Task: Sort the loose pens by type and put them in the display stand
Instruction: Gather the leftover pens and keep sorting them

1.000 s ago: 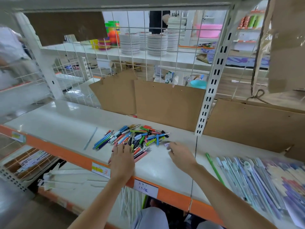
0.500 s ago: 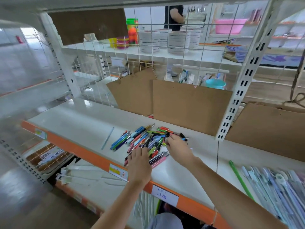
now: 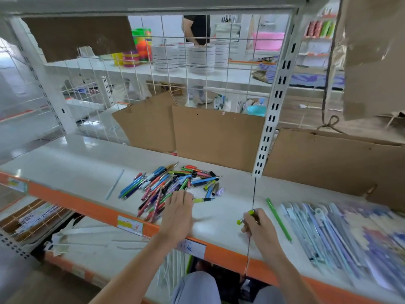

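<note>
A single pale pen lies alone toward the left of the white shelf, apart from everything else and slanting toward the front edge. To its right, near the middle of the shelf, sits the heap of loose pens, mixed in colour and pointing every way, so most of the sorting looks not yet done. The left hand lies flat with straight fingers on the front edge of that heap, fingertips touching the nearest pens; it seems to be steadying or spreading them so single types can be picked out. A yellow-green pen rests just beyond those fingertips, a little clear of the heap.

Further right, near the front edge of the shelf, the right hand is curled round a pen with a yellow-green end, held clear of the heap as if carried off to join its own kind. Just beside it lies a long green stick, and beyond that a row of packaged goods fills the right end of the shelf. No display stand can be made out, so where the pen should go cannot be told.
</note>
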### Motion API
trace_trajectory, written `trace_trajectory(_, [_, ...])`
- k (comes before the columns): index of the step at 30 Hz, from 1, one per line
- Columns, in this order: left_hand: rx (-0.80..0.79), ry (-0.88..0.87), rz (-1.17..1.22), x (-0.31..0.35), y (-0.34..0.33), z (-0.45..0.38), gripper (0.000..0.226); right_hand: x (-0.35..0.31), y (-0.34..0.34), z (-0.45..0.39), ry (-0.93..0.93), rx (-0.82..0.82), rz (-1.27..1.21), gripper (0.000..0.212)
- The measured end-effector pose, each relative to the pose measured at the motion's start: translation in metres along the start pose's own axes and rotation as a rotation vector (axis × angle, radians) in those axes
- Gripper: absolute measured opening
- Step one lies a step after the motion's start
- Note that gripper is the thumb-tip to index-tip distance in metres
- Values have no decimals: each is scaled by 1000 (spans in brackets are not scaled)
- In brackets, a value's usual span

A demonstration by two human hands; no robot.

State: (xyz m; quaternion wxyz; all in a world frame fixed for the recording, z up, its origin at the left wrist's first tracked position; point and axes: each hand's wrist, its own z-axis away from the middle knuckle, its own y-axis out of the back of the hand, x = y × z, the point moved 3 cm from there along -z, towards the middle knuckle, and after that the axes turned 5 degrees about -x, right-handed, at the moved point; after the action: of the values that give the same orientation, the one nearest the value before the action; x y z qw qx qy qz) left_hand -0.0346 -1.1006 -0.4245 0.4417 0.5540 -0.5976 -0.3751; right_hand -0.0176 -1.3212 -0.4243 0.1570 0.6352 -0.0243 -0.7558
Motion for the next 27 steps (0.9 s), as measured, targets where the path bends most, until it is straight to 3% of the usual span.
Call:
trace_trajectory(2, [-45, -39, 144, 21, -2, -1, 27, 0, 1, 0, 14, 17, -37, 17])
trace_trajectory(4, [-95, -48, 254, 42, -5, -1, 5, 1, 4, -1, 6, 35, -124, 16])
trace_trajectory(9, [-192, -55, 321, 62, -9, 12, 29, 5, 8, -1, -58, 95, -345, 14])
trace_trajectory(27, [-283, -69, 338, 60, -6, 15, 32, 6, 6, -5, -42, 19, -408, 13])
